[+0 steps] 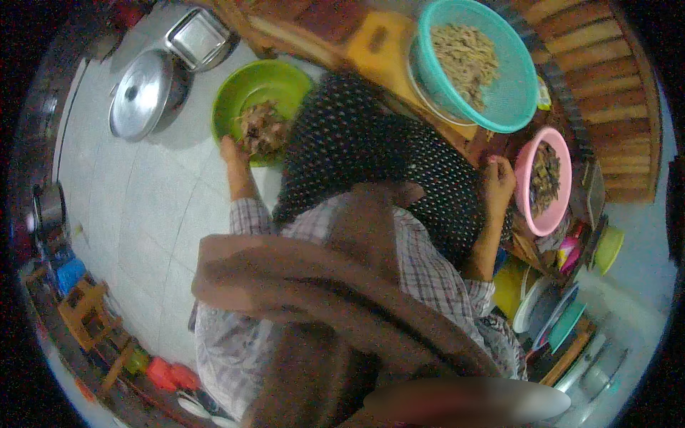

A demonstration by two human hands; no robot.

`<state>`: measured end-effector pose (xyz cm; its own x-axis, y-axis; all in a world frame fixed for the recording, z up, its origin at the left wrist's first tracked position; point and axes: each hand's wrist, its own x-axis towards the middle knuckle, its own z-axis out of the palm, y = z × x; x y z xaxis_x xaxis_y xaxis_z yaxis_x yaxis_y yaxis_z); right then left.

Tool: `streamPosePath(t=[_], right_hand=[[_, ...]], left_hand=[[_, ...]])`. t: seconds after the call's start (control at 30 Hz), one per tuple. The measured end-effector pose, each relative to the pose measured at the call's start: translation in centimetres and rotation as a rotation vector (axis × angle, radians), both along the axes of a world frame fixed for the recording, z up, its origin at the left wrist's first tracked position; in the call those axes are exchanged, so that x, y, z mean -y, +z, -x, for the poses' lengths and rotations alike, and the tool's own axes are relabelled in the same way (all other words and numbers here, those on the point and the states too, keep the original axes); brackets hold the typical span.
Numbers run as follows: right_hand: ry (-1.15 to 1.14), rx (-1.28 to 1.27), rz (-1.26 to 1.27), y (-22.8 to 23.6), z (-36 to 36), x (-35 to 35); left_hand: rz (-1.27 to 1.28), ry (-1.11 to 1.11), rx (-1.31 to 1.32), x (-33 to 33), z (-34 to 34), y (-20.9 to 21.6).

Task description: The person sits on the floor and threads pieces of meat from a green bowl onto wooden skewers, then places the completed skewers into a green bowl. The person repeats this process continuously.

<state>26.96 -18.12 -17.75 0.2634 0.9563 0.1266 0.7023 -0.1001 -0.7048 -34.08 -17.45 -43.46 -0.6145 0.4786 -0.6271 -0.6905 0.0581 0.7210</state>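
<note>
My left hand [234, 155] grips the near left rim of a green basin [227, 100], which stands on the floor tiles beside my left knee. Inside it lies a heap of pale brownish-pink pieces [264, 127], perhaps meat. My right hand [499, 180] is by my right knee, close to the left side of a pink basket [524, 178]. Its fingers are curled and closed; what they hold, if anything, is hidden. Dark, strip-like pieces [548, 178] fill part of the pink basket. Beyond my knees, a turquoise basket [524, 78] holds a pile of pale beige pieces [465, 64].
A yellow stool [378, 46] stands near the turquoise basket. On the floor at left are a lidded silver pot [139, 96] and a square metal tin [198, 39]. Plates and basins [539, 307] crowd the right, beneath a slatted wooden panel [606, 93]. Wooden furniture [93, 314] lines the lower left.
</note>
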Motion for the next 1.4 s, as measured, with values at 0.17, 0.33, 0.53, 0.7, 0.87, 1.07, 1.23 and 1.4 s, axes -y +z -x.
streamPosePath(t=[0.17, 0.33, 0.53, 0.7, 0.87, 1.07, 1.23, 1.4], right_hand=[[0.003, 0.333, -0.138, 2.2, 3.1, -3.4], [-0.033, 0.433, -0.042, 3.5, 2.6, -9.0], [-0.167, 0.392, 0.013, 3.0, 1.7, -10.2], [-0.158, 0.239, -0.005, 3.6, 2.0, -9.1], [-0.140, 0.378, 0.106, 4.0, 2.4, -9.5], [-0.138, 0.298, 0.159, 4.3, 2.8, -8.5], [-0.134, 0.280, 0.001, 5.9, 3.5, -8.0], [-0.085, 0.207, -0.106, 6.4, 3.7, -7.9]], left_hand=[[-0.221, -0.214, -0.310, -7.8, -3.2, 20.5], [-0.814, -0.530, -0.662, -13.6, -15.0, 38.9], [-0.779, -1.401, -1.245, -19.6, -26.8, 44.4], [-0.425, -1.545, -1.579, -22.2, -31.2, 42.1], [-0.387, -1.504, -1.609, -22.3, -31.7, 39.7], [-0.372, -1.689, -1.818, -21.7, -32.6, 38.4], [-0.168, -1.694, -1.952, -19.8, -33.1, 38.6], [-0.126, -1.668, -1.943, -20.7, -33.0, 38.8]])
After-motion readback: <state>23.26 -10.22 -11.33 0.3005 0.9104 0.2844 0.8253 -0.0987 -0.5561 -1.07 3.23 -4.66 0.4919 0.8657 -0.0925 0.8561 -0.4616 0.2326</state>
